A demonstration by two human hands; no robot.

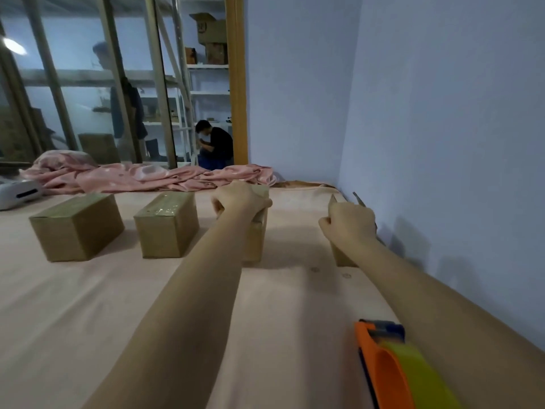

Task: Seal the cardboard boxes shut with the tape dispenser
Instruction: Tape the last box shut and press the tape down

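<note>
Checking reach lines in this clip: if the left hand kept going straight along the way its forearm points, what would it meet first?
The left hand already grips the third box; pushed on past it, it would probably reach the pink blanket, though depth is unclear.

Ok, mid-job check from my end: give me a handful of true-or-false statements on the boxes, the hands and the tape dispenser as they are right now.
1. Four cardboard boxes stand in a row on the bed. True.
2. The right hand holds the tape dispenser. False: the dispenser lies on the bed near the camera, untouched, and the right hand is at the rightmost box.
3. The left hand rests on the third box. True.
4. The rightmost box is taped shut. False: its flaps stand open.
5. The two left boxes, the far left box and the second box, show tape along their tops. True.
6. The pink blanket covers the boxes. False: it lies bunched behind them.
</note>
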